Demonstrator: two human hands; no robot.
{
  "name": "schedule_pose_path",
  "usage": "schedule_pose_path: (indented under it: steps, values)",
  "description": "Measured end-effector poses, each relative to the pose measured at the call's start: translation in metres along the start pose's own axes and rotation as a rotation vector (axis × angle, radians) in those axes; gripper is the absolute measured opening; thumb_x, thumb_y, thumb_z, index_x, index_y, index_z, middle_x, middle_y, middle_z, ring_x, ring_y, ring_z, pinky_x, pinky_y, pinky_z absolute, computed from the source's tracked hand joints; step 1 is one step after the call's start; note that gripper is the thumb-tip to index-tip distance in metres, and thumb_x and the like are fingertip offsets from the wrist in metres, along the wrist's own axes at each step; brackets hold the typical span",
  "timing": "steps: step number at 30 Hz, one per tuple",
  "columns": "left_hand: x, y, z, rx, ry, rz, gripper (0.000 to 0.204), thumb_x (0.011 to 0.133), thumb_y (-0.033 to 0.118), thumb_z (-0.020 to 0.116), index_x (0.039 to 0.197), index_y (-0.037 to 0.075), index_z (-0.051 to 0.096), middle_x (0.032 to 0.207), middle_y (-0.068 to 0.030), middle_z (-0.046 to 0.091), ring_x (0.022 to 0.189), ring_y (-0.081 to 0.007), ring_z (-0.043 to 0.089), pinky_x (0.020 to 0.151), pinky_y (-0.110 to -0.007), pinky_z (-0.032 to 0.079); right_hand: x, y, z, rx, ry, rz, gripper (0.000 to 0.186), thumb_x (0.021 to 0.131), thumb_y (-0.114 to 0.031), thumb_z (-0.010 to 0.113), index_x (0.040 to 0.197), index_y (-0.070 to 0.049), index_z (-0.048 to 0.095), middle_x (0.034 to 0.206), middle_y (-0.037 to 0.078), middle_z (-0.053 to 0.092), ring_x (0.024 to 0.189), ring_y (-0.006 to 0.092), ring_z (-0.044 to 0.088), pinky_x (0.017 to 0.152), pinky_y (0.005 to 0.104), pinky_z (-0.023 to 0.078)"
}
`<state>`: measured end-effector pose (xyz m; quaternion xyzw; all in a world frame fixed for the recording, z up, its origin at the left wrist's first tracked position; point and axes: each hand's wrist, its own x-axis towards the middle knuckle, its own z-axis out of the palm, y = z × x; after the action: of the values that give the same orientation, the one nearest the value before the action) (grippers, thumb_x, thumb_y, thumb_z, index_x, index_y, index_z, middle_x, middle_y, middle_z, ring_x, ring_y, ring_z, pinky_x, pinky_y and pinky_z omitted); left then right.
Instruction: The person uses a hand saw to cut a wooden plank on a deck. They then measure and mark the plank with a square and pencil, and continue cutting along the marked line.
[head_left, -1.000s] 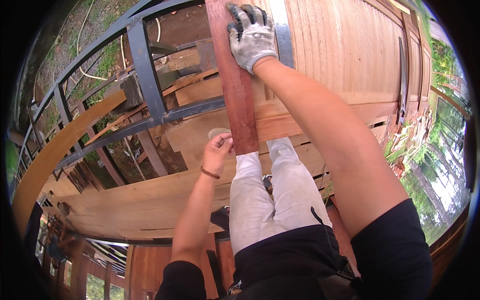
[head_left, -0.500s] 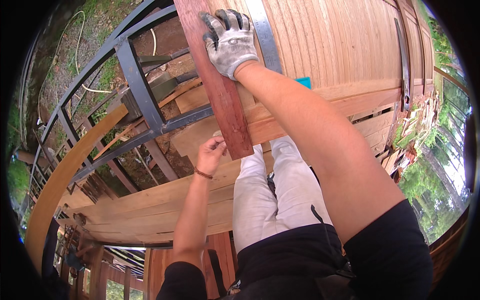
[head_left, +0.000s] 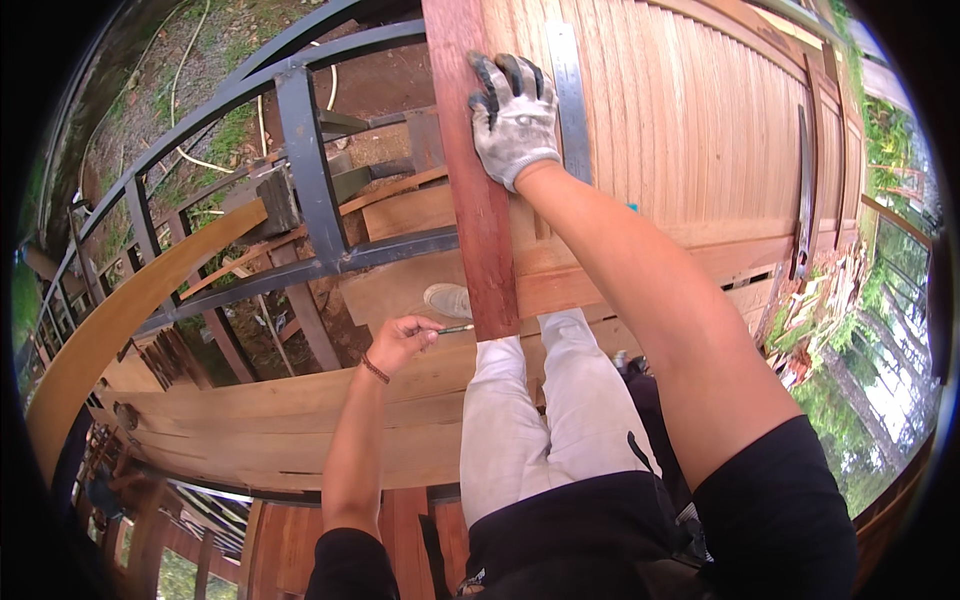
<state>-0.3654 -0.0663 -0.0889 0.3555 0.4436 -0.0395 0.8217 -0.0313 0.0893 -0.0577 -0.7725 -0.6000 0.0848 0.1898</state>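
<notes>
My bare left hand (head_left: 402, 342) is closed in a pinch on a thin dark pencil (head_left: 455, 329), whose light tip points right at the lower end of a reddish wooden board (head_left: 485, 240). That board lies lengthwise over the work, its near end above my knees. With fingers spread, my gloved right hand (head_left: 518, 118) rests on the board's right edge and presses it from above. Just right of the glove, a metal ruler (head_left: 570, 100) lies on a pale slatted wooden panel (head_left: 670, 130).
A dark metal frame (head_left: 312, 165) runs along the left, over ground with wood offcuts. A curved wooden strip (head_left: 150, 305) stands at far left. Light planks (head_left: 270, 420) cross in front of my legs. A long dark bar (head_left: 803, 190) lies on the panel's right side.
My left hand has drawn back a little from the board's end, bringing the pencil into sight. My right hand stays on the board. The whole view has shifted.
</notes>
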Motion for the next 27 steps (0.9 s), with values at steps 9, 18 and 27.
schedule_pose_path:
  steps: [9,18,27]
  values:
    - [-0.044,-0.085,0.009,-0.035,0.225,-0.269,0.014,0.093,0.01,0.064,0.103,0.002,0.069,0.081,-0.0006,0.066,0.069,-0.0072,0.057,0.061,-0.023,0.049,0.001,0.002,0.0,-0.027,0.074,-0.078,0.052,0.091,-0.027,0.055,0.142,-0.023,0.046,0.137,0.014,0.045,0.132,0.0327,0.037,0.114,0.0517,0.023]
    - [-0.045,-0.136,0.069,-0.25,0.624,-0.269,0.014,0.092,0.009,0.063,0.1,-0.002,0.068,0.08,-0.0019,0.065,0.064,-0.0082,0.057,0.058,-0.024,0.048,0.002,-0.007,-0.003,-0.061,0.039,-0.089,0.056,0.094,-0.018,0.053,0.148,-0.025,0.042,0.143,0.012,0.045,0.134,0.0323,0.038,0.115,0.0479,0.026]
    - [-0.01,0.024,0.044,-0.631,0.755,0.169,0.017,0.095,0.007,0.062,0.111,0.001,0.063,0.09,-0.005,0.065,0.073,-0.0114,0.059,0.068,-0.026,0.053,-0.001,0.002,-0.002,0.016,-0.008,-0.084,0.058,0.09,-0.021,0.053,0.147,-0.019,0.042,0.149,0.016,0.038,0.139,0.0382,0.029,0.118,0.0553,0.015]
